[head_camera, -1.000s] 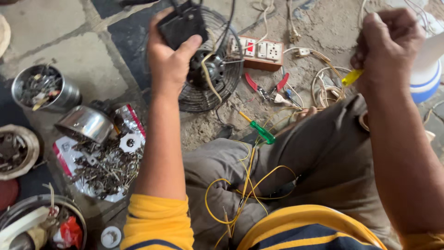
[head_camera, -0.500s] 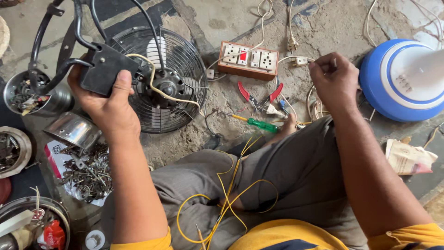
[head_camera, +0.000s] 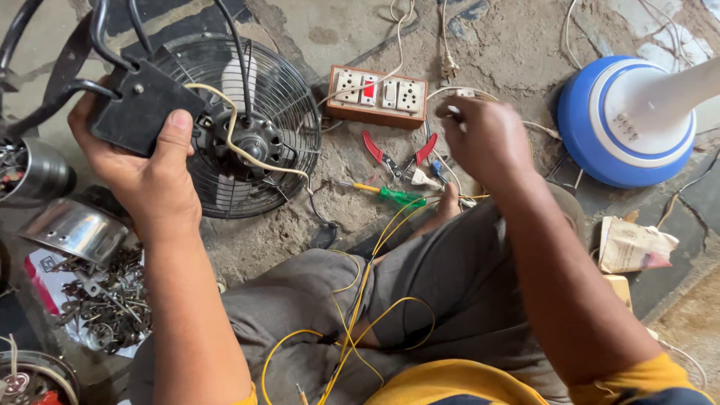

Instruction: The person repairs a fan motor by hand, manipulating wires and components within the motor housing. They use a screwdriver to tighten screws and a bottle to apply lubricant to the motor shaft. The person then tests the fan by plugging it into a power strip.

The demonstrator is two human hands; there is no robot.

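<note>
Two hands are up over the fan grille, our landmark on the floor. Our left hand is clamped around a black box, thumb pressed on its face, holding it at the grille's left edge; black cables run up from it and a cream wire trails across the grille. Our right hand hovers well right of the grille, fingers pinched together, though we cannot tell what they hold. Between that hand and the grille lie a socket board, red pliers and a green screwdriver. Yellow wires cross our lap below the grille.
</note>
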